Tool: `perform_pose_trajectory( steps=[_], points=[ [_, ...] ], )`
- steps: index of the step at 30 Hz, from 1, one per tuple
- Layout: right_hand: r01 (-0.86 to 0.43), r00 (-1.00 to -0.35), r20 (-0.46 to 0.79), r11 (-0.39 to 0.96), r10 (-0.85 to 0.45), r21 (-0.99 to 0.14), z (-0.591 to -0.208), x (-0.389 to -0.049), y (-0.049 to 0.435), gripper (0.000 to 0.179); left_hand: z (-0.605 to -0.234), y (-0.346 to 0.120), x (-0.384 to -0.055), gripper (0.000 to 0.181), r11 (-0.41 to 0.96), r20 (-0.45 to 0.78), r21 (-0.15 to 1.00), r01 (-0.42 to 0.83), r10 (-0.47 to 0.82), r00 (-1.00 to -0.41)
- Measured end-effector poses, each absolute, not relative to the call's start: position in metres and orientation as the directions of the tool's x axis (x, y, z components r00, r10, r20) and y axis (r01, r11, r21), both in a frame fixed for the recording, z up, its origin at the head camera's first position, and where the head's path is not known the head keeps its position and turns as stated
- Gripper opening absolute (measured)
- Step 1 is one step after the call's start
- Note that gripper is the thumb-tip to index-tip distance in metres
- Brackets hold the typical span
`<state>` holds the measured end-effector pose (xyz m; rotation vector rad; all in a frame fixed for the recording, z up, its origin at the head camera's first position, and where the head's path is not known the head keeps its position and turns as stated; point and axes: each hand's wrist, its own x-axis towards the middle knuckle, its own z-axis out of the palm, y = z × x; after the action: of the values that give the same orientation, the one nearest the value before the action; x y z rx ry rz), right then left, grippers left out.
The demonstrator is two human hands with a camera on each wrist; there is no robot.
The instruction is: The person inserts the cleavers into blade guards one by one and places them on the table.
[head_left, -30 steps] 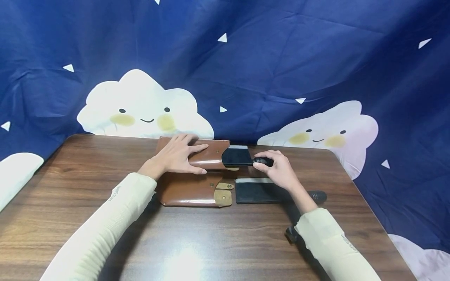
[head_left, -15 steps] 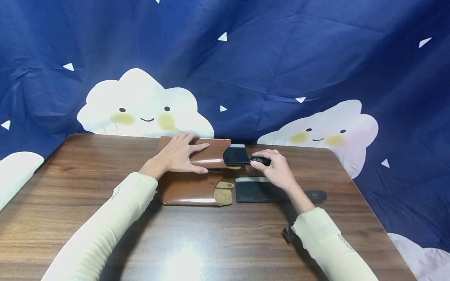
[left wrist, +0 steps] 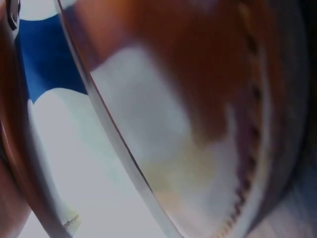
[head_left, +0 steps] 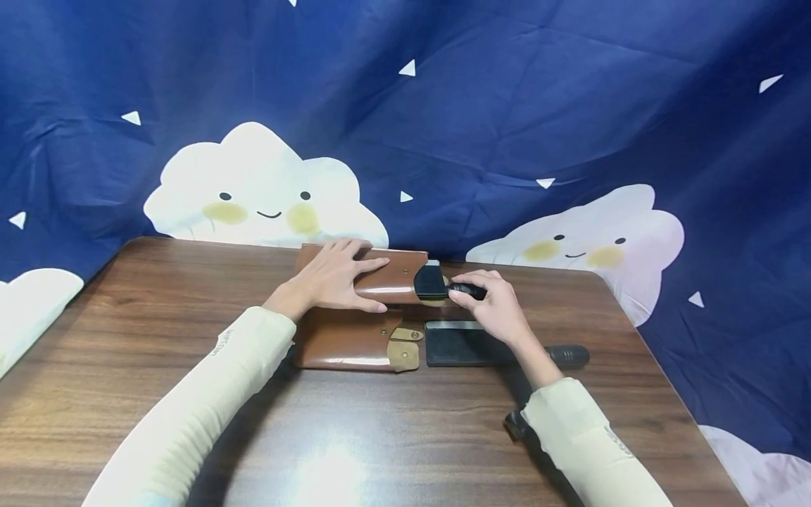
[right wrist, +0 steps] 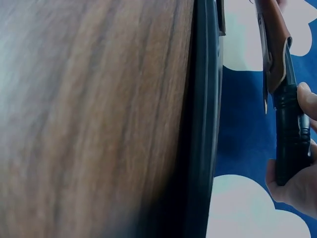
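Note:
My left hand (head_left: 336,274) lies spread across a brown leather sheath (head_left: 395,278) at the back of the table, its thumb along the near edge. Out of the sheath's right end shows a short stretch of a black cleaver's blade (head_left: 431,283) with a pale upper edge. My right hand (head_left: 497,303) grips that cleaver's black ribbed handle (right wrist: 290,134) between thumb and fingers. Close up, the left wrist view holds the stitched sheath (left wrist: 198,74). The part of the blade inside the leather is hidden.
Nearer me lies a second brown sheath (head_left: 345,341) with a tan snap flap (head_left: 403,354). Right of it rests another black cleaver (head_left: 459,345), partly under my right forearm. The wooden table (head_left: 405,436) ends at a blue curtain (head_left: 443,105) with clouds.
The cleaver has slid further left into the upper sheath, so less blade shows. My left hand and the sheath have shifted slightly right. The lower sheath and second cleaver stay put.

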<state>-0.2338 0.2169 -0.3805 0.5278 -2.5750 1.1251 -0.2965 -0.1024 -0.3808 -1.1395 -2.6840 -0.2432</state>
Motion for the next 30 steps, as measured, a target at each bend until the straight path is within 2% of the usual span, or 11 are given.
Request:
perform_pose_trajectory(
  steps=[4,15,30],
  points=[
    [-0.446,-0.887,0.408,0.625,-0.215,-0.641,-0.380,-0.234,0.214,0.026,-0.380,-0.097,-0.298,0.095,0.676,0.276,0.056,0.735,0.697,-0.662],
    [-0.418,-0.902,0.379,0.624,-0.204,-0.660,-0.381,-0.235,0.211,0.028,-0.381,-0.097,-0.297,0.095,0.688,0.270,0.049,0.724,0.688,-0.673],
    [-0.432,-0.891,0.414,0.629,-0.186,-0.646,-0.381,-0.235,0.207,0.025,-0.375,-0.086,-0.296,0.097,0.695,0.244,0.038,0.718,0.690,-0.681]
  ],
)
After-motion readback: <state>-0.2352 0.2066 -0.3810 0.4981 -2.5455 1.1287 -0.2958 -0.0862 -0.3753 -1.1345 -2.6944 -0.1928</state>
